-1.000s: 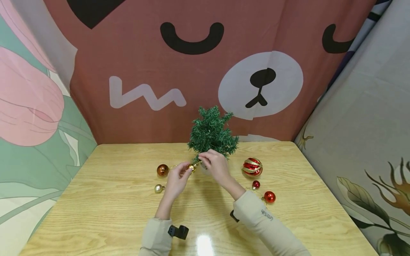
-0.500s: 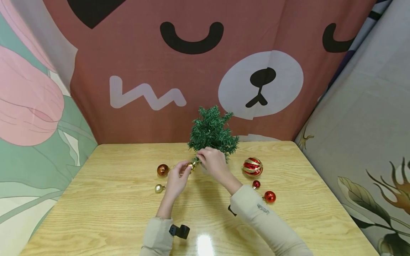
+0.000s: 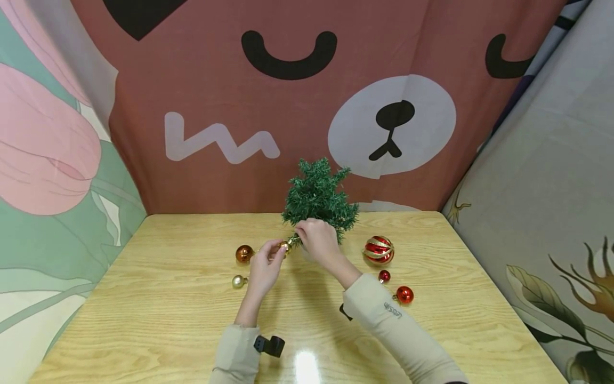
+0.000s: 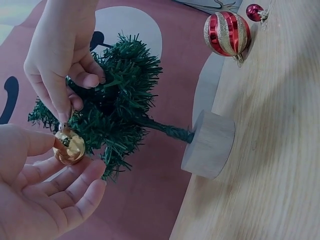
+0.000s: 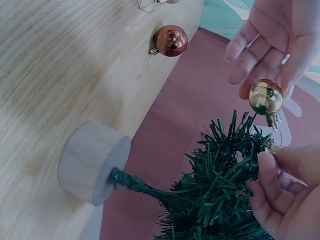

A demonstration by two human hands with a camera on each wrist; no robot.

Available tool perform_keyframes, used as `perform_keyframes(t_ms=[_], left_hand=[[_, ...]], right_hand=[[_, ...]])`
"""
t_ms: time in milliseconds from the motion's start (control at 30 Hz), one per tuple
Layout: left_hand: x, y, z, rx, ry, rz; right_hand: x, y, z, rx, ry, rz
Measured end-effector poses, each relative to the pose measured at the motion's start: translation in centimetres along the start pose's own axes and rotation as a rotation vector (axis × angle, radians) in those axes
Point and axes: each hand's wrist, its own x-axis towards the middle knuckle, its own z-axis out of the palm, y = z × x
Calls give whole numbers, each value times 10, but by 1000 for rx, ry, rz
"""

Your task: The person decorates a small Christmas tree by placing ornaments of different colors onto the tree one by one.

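Observation:
A small green artificial Christmas tree stands on a round pale wooden base. My left hand holds a shiny gold ball ornament between thumb and fingers, its other fingers spread loosely. The ornament's metal cap points toward the tree's lower left branches. Right at those branches, my right hand pinches the ornament's gold hanging cord between thumb and forefinger. Its remaining fingers are curled beside the needles.
Left of the tree lie a copper ball ornament and a pale gold one. To the right are a large red-and-gold striped ball, a small dark red ball and a red ball. A printed cloth hangs behind the table.
Both hands have risen slightly toward the tree branches with the gold ornament. The right hand has also shifted a little left. The other ornaments lie as before.

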Motion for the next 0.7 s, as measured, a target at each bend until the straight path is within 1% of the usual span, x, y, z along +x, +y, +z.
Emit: perform_keyframes(t_ms=[167, 267, 433, 533, 700], left_hand=[[1, -3, 2, 11, 3, -15], [1, -4, 3, 16, 4, -25], [1, -6, 5, 40, -11, -23], [1, -8, 6, 59, -15, -14], [2, -10, 8, 73, -8, -21]], right_hand=[[2, -1, -1, -1, -51, 35], [3, -2, -1, -20, -59, 32], [3, -2, 0, -76, -63, 12], [2, 0, 2, -97, -51, -7], [1, 2, 6, -120, 17, -70]])
